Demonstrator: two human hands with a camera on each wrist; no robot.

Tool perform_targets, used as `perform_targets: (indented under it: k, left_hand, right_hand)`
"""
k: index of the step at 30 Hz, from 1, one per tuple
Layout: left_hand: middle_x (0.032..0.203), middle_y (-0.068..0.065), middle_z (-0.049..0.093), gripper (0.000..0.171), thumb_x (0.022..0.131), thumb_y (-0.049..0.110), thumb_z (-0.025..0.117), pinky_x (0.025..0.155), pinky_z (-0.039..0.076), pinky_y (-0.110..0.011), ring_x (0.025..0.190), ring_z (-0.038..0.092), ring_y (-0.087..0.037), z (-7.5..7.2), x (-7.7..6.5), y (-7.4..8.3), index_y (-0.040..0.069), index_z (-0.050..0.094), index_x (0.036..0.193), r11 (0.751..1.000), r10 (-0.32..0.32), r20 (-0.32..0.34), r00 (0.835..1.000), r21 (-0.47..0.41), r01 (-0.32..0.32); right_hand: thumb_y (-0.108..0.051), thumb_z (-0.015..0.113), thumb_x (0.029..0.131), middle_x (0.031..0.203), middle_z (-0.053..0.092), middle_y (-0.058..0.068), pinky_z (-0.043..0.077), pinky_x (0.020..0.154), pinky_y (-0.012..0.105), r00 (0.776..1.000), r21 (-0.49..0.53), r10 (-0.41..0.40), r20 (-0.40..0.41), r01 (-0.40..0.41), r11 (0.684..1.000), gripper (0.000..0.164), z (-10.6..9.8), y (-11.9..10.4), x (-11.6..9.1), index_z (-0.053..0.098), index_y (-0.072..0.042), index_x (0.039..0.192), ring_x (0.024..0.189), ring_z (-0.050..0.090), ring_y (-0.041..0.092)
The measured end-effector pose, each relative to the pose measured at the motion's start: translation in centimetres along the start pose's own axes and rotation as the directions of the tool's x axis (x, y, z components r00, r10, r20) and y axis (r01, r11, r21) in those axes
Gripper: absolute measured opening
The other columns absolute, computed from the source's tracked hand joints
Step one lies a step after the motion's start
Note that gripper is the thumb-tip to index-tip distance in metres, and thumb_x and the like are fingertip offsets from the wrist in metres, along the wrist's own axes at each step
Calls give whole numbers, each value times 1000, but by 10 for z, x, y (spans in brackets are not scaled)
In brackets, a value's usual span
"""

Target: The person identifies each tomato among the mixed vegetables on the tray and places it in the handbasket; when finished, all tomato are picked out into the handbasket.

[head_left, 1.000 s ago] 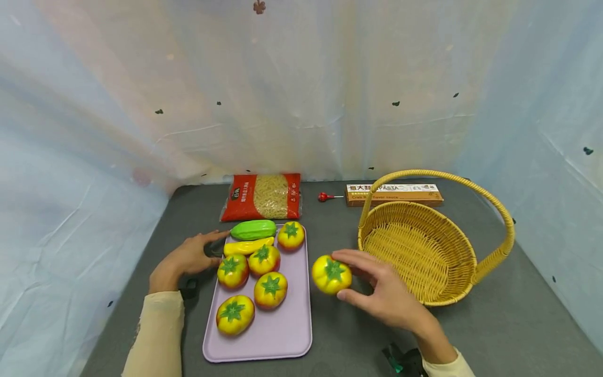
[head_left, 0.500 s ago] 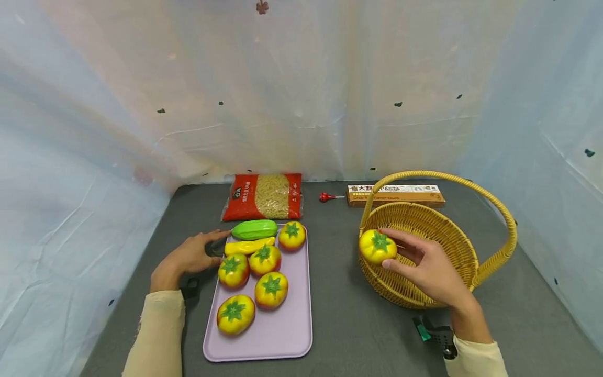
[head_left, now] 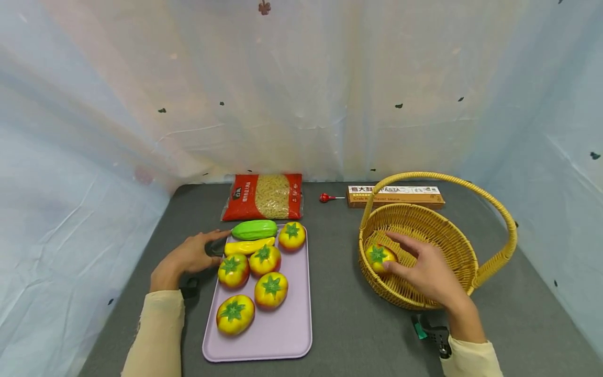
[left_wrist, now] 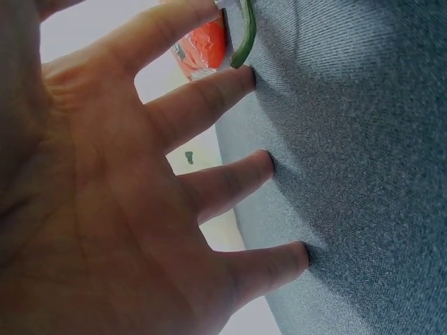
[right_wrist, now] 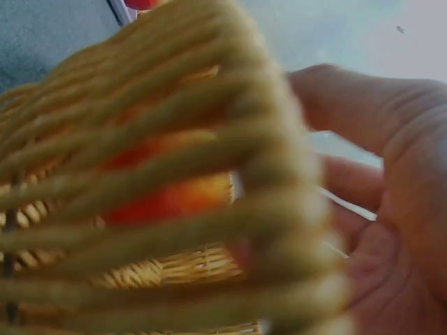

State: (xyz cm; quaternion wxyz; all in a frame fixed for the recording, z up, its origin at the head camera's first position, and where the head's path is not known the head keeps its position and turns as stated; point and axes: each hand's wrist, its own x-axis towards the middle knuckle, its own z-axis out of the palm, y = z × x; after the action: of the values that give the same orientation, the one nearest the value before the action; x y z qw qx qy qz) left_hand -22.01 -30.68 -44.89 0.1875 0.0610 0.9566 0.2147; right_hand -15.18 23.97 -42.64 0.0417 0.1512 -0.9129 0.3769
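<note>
A yellow-red tomato-like fruit [head_left: 378, 258] with a star-shaped green top sits inside the wicker basket [head_left: 464, 256], at its left side. Over the basket, my right hand [head_left: 426, 269] has its fingers spread, the thumb right at the fruit and the index finger apart from it. Through the basket's weave in the right wrist view, the fruit [right_wrist: 171, 199] shows red and orange. My left hand [head_left: 188, 256] rests at the left edge of the lilac tray [head_left: 282, 335], fingers extended, with fingertips on the table in the left wrist view. Its index fingertip is at the green gourd-like vegetable [head_left: 254, 229].
Several more such fruits [head_left: 270, 290] and a yellow elongated vegetable [head_left: 248, 246] lie on the tray. Behind stand a red pasta bag [head_left: 270, 196], a red lollipop [head_left: 325, 197] and a pasta box [head_left: 395, 197]. The basket's tall handle [head_left: 506, 225] arches on the right.
My right hand has carried the fruit rightward from beside the tray to the basket, lowered it inside and loosened its fingers from it. The left hand has stayed in place.
</note>
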Motion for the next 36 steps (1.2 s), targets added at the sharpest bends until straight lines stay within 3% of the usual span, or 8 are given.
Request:
perform_targets:
  k: [4, 7, 9, 14, 18, 25, 32, 36]
  left_hand:
    - [177, -26, 32, 80, 98, 35, 81, 120, 24, -86, 158, 25, -64, 1, 1, 0, 27, 45, 169, 1000, -4, -1, 1000, -5, 4]
    - [177, -26, 32, 81, 98, 35, 82, 120, 25, -86, 158, 26, -63, 1, 2, 0, 27, 45, 169, 1000, -4, -5, 1000, -5, 4]
    - [176, -26, 33, 81, 98, 36, 82, 120, 26, -86, 158, 28, -63, 1, 2, 0, 27, 45, 169, 1000, -6, -5, 1000, -3, 6]
    - [176, -26, 33, 81, 98, 36, 82, 119, 28, -85, 157, 30, -62, 1, 3, -1, 27, 45, 169, 1000, -4, -3, 1000, -2, 4]
    - [176, -25, 34, 81, 98, 35, 82, 120, 28, -85, 158, 30, -61, 1, 2, -1, 28, 45, 169, 1000, -9, -7, 1000, -5, 9]
    - [176, -27, 34, 81, 97, 34, 83, 119, 29, -85, 157, 32, -61, 0, -1, 1, 26, 45, 169, 1000, -10, -9, 1000, -9, 10]
    - [175, -27, 35, 80, 97, 33, 82, 119, 29, -85, 156, 33, -61, 0, -2, 3, 26, 46, 169, 1000, -5, -11, 1000, -11, 5]
    - [176, -26, 34, 80, 98, 32, 82, 120, 28, -85, 157, 31, -61, 0, -2, 3, 26, 46, 169, 1000, -9, -7, 1000, -24, 8]
  right_hand:
    - [-22, 90, 94, 150, 70, 12, 57, 111, 31, 996, 97, -71, -48, 76, 992, 64, 5, -12, 2, 66, -17, 152, 137, 69, 34]
    - [-14, 90, 93, 150, 70, 6, 49, 111, 13, 988, 262, -150, -23, 151, 953, 64, 15, -27, 7, 66, -20, 152, 139, 67, 18]
    - [-9, 89, 92, 152, 69, 4, 49, 115, 16, 978, 366, -207, 18, 186, 912, 66, 24, -38, 12, 65, -19, 153, 141, 65, 13]
    - [-13, 89, 92, 153, 69, 0, 50, 119, 26, 942, 511, -307, 133, 200, 836, 65, 52, -60, 25, 66, -19, 153, 143, 65, 20]
    - [-19, 89, 93, 152, 70, 0, 51, 120, 32, 919, 566, -333, 211, 163, 808, 62, 74, -72, 36, 68, -22, 151, 143, 64, 20]
    - [-23, 87, 95, 152, 69, 6, 50, 122, 54, 862, 651, -396, 318, 106, 752, 60, 117, -78, 55, 67, -14, 151, 143, 65, 22]
    - [-17, 86, 96, 152, 69, 7, 49, 123, 35, 805, 651, -442, 395, 94, 753, 57, 158, -77, 68, 68, -12, 150, 144, 63, 18]
    - [-17, 86, 96, 149, 72, 3, 49, 121, 30, 800, 615, -433, 415, 103, 781, 55, 168, -77, 69, 70, -11, 148, 141, 65, 16]
